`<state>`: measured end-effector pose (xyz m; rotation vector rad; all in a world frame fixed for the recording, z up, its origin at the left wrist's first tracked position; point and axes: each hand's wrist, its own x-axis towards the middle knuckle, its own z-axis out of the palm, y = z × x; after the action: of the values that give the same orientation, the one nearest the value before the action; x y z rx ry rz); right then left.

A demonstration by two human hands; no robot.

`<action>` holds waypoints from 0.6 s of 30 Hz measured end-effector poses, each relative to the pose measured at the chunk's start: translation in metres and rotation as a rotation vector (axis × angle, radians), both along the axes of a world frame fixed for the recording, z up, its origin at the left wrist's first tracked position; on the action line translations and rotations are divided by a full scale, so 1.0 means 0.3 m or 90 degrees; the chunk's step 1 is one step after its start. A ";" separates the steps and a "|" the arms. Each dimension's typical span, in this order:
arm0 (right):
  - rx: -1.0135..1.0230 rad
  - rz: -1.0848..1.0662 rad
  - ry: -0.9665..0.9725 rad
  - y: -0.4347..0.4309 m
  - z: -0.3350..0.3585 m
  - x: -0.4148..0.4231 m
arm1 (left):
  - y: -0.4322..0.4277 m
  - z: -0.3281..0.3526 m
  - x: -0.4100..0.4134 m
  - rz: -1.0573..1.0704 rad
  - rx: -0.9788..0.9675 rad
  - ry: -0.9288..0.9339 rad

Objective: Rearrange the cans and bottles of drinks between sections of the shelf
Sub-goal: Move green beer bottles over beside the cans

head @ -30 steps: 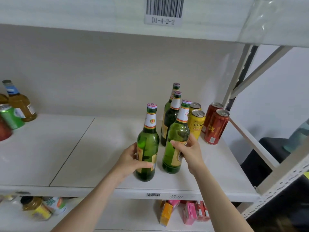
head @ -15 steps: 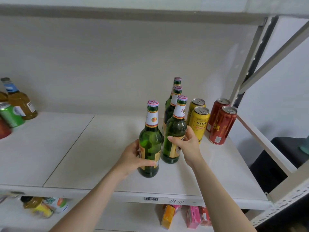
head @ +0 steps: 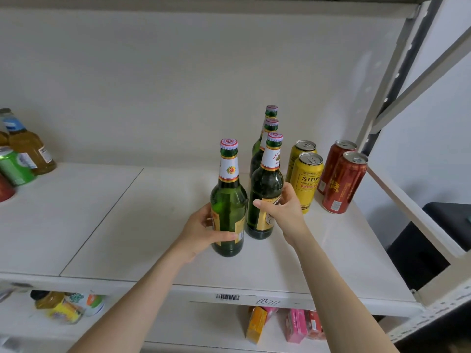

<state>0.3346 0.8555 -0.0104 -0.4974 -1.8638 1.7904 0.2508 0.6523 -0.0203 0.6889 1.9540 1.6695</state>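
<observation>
Since a second ago the right hand (head: 283, 210) has carried its green beer bottle (head: 267, 184) away from the shelf edge, so it now stands just left of the front yellow can (head: 308, 182), close behind the row's other two bottles. Thumb across the label and fingers curled round the far side, this hand still grips the lower body, probably to steady the bottle as it settles on its base.

The left hand (head: 204, 231) wraps its thumb and fingers round the second green beer bottle (head: 229, 197), low on the body, where an upright glass bottle is easiest to control. That bottle has hardly shifted. It stands further left of the yellow can and nearer the shelf edge, just beside the first bottle. I cannot tell whether its base rests on the shelf board (head: 127, 225). It looks next in line for the row.

Behind the yellow can stands a second yellow can (head: 304, 147), and two red cans (head: 345, 184) stand to its right. Far to its left, past the board seam (head: 102, 220), are an amber drink bottle (head: 30, 149) and a green can (head: 14, 165).
</observation>
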 end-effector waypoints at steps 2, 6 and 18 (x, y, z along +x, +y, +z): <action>-0.016 -0.002 0.005 0.008 -0.005 0.016 | -0.002 -0.001 0.008 0.000 -0.003 0.006; -0.090 -0.026 0.035 0.034 -0.024 0.085 | 0.003 0.002 0.040 -0.028 -0.018 0.022; -0.183 -0.123 0.040 0.071 -0.112 0.292 | 0.106 -0.045 0.132 -0.087 -0.010 0.049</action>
<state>0.4221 0.8769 -0.0439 -0.6919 -1.4697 1.9247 0.2903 0.6841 -0.0338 0.8718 1.9238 1.5655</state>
